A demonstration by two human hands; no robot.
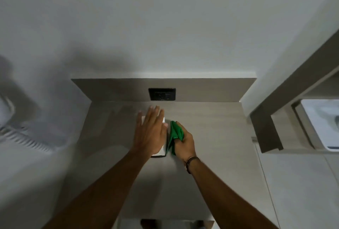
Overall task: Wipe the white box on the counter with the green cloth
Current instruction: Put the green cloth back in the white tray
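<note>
White box [162,152] is lying flat on the pale wood-grain surface [211,127], in front of a dark wall socket [162,94] set in the low backsplash, and is showing only at its edges in the head view. The left hand [151,133] is resting on its top, palm down with fingers spread, covering most of the lid. Just beside the box's right edge, the right hand [184,144] is bunching the green cloth [175,134] in a closed fist, with a fold of fabric sticking out toward the box; whether cloth and box are touching is hard to tell.

The box is looking thin, stiff and probably light, so it is likely to slide on the smooth surface unless it is pinned from above, as the flat palm is doing. The cloth is looking soft and limp, best kept gathered in the fist and pressed along the exposed side and top. A wristband [190,161] is circling the right wrist.
</note>
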